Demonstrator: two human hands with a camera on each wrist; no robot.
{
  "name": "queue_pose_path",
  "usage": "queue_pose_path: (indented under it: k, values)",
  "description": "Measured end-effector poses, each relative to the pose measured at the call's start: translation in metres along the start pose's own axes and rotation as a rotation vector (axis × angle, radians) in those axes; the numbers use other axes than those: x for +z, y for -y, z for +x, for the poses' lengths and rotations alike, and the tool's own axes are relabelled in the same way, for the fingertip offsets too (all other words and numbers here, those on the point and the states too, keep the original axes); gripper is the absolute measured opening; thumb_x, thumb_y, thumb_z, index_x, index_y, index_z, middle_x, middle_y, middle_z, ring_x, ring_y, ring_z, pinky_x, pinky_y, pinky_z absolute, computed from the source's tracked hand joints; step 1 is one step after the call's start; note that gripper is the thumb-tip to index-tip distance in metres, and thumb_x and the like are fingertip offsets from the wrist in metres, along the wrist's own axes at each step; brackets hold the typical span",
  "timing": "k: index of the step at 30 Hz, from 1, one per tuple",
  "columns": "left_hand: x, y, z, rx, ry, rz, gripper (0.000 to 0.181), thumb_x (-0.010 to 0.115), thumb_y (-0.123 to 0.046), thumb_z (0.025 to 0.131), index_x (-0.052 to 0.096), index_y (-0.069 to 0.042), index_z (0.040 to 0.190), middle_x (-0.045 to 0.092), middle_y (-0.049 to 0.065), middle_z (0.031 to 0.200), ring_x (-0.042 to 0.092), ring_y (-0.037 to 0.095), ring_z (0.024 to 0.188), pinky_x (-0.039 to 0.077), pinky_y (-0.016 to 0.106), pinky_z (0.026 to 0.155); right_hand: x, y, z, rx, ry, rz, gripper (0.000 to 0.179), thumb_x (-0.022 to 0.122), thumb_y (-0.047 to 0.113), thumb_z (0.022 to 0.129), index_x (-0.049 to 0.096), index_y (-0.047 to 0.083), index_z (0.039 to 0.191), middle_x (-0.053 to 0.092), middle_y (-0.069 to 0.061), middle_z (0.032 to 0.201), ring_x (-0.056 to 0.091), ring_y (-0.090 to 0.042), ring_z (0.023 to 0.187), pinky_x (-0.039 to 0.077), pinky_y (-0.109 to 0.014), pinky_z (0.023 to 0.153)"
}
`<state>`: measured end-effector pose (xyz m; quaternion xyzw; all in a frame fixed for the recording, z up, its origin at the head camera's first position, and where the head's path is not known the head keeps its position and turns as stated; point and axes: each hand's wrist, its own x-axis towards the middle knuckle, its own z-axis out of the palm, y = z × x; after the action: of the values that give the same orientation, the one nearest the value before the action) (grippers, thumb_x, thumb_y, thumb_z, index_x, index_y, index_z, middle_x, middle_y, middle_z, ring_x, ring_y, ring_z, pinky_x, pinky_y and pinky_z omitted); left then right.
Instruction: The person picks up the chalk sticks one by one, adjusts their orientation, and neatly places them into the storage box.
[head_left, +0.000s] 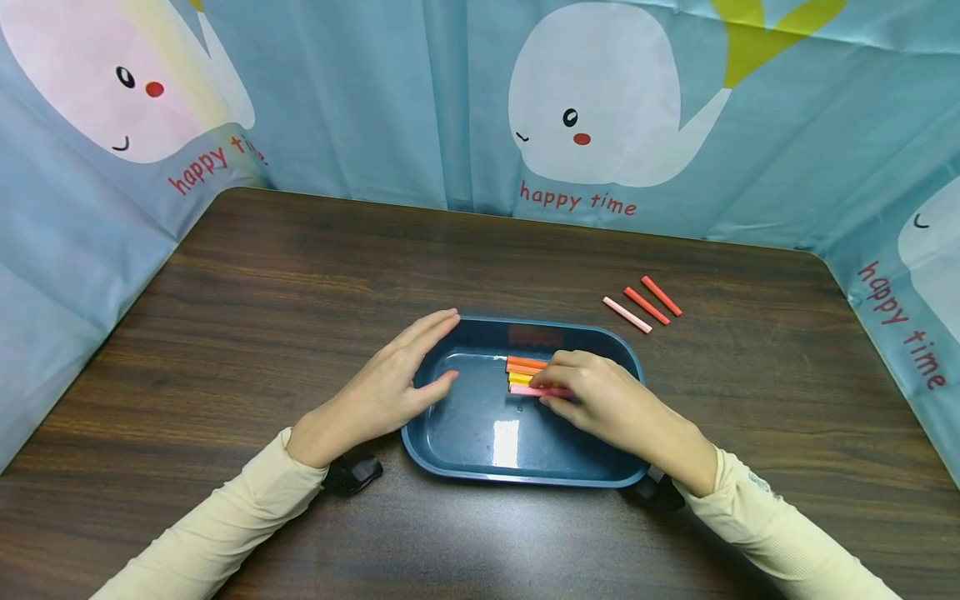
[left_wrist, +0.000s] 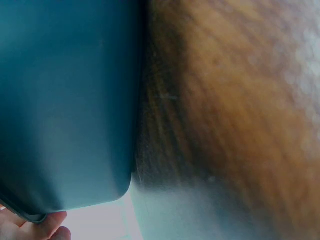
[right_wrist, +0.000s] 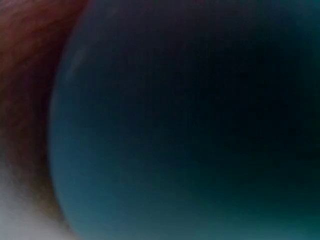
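Coloured sticks [head_left: 519, 379] lie side by side in a blue tray [head_left: 453, 437] on the dark wooden counter [head_left: 300, 275], right of the tray's middle, their long axes running left to right. Orange ones are farthest, then yellow, with a pink stick [head_left: 519, 391] nearest. The right hand [head_left: 607, 396] is the nearer one: it reaches in from the right, covering the row's right ends, so the visible ends point left, out past its fingers. Those fingers are nearly closed and seem to pinch the pink stick between thumb and fingertips, though the hand hides part of the hold; the right wrist view is too blurred to settle it. The left hand [head_left: 386, 383] is at the tray's left end, fingers extended along the far-left rim and thumb spread apart over the inside, with no stick in it. Beyond the tray's far right corner, a pale pink stick [head_left: 627, 316] and two red sticks [head_left: 647, 306] lie roughly parallel, slanting from far left to near right.
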<state>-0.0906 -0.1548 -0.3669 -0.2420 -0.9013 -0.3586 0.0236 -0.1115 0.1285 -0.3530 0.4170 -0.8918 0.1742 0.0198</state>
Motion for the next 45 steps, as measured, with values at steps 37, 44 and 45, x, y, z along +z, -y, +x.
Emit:
queue_pose_path:
  k: [37, 44, 45]
  values:
    - [-0.0025, -0.0023, 0.0007, -0.02, 0.018, -0.005, 0.067, 0.068, -0.018, 0.093, 0.038, -0.001, 0.15, 0.035, 0.014, 0.159, 0.039, 0.03, 0.144, 0.036, 0.052, 0.115, 0.0095, 0.0008, 0.0041, 0.056, 0.081, -0.051, 0.017, 0.079, 0.014, 0.084, 0.077, 0.012, 0.1, 0.07, 0.002, 0.092, 0.062, -0.009, 0.078, 0.056, -0.029, 0.069]
    - [-0.0015, -0.0011, 0.0002, -0.022, 0.017, 0.0, 0.067, 0.069, -0.017, 0.092, 0.039, -0.001, 0.15, 0.035, 0.015, 0.159, 0.038, 0.031, 0.144, 0.036, 0.054, 0.114, 0.0071, 0.0017, 0.0037, 0.064, 0.081, -0.038, 0.017, 0.08, 0.014, 0.083, 0.077, 0.012, 0.1, 0.069, 0.002, 0.091, 0.061, -0.009, 0.077, 0.055, -0.026, 0.068]
    - [-0.0013, -0.0009, 0.0002, -0.02, 0.016, 0.0, 0.067, 0.069, -0.017, 0.092, 0.039, 0.0, 0.15, 0.035, 0.015, 0.158, 0.039, 0.031, 0.144, 0.036, 0.054, 0.114, 0.0063, 0.0017, 0.0035, 0.066, 0.079, -0.033, 0.017, 0.08, 0.014, 0.083, 0.077, 0.012, 0.1, 0.069, 0.002, 0.091, 0.061, -0.009, 0.077, 0.054, -0.026, 0.068]
